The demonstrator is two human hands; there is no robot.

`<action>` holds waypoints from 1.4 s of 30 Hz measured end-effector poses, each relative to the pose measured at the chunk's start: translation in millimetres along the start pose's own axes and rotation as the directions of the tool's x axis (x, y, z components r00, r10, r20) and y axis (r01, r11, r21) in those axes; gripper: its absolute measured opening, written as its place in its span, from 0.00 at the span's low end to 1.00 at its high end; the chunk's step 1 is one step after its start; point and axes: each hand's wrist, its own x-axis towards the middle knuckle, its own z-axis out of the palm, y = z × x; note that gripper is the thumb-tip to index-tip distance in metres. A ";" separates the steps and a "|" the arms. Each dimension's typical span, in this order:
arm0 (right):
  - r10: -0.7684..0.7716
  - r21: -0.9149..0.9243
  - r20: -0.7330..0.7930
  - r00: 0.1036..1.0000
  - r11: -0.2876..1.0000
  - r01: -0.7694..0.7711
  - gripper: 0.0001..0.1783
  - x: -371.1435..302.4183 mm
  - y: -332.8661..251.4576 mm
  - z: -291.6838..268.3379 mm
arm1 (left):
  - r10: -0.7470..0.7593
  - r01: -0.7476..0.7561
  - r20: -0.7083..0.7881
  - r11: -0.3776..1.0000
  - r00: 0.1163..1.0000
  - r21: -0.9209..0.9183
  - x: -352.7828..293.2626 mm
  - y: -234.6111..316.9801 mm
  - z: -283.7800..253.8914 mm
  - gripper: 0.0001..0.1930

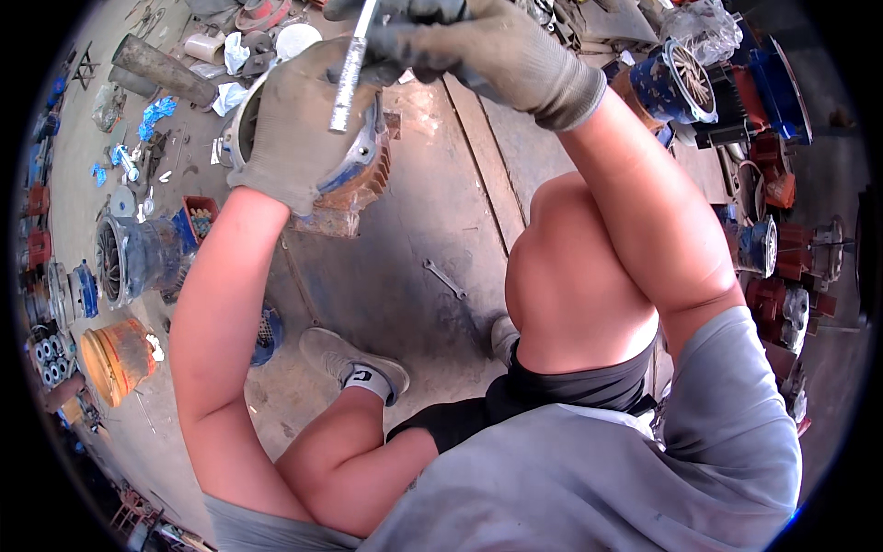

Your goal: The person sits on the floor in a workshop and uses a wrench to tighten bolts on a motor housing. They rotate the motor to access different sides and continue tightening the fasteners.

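My right hand (487, 57), in a grey glove with dark fingers, is at the top middle. Its fingers are closed about a silvery metal bar (348, 87) with a knurled lower end; the bar's upper end runs out of view. My left hand (299, 124), gloved alike, lies over a round motor housing (354, 189) with rusty fins and some blue paint. The left fingertips are hidden near the bar and my right fingers, so their grip does not show. The housing stands on the floor in front of me.
A combination spanner (445, 279) lies on the metal floor plate (405, 239) by my feet. On the left are a yellow bucket (118, 362), a motor casing (138, 260) and blue gloves (156, 117). More motors, one a blue housing (676, 85), line the right.
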 end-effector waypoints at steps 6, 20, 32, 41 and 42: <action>-0.037 -0.056 -0.001 0.999 0.998 0.037 0.19 2.5 1.8 -0.7 | -0.148 0.151 0.052 0.986 0.988 -0.063 0.0 8.8 -2.0 0.20; -0.012 -0.486 -0.279 0.960 0.864 -0.131 0.15 -3.1 -5.9 23.1 | -0.100 0.107 0.065 0.987 0.993 -0.121 12.6 8.4 -6.8 0.11; -0.022 -0.912 0.411 0.911 0.004 0.411 0.36 9.8 -138.7 8.2 | -0.270 0.306 0.148 0.886 0.951 -0.349 10.4 2.8 -2.5 0.15; 0.173 -0.801 0.362 0.916 -0.445 0.400 0.24 45.1 -198.0 22.3 | -0.234 0.317 0.310 0.915 0.921 -0.251 23.0 21.3 -3.9 0.14; 0.221 -0.665 0.570 0.792 -0.442 0.602 0.25 48.0 -191.2 12.0 | -0.190 0.261 0.337 0.948 0.922 -0.180 27.3 21.5 -4.4 0.14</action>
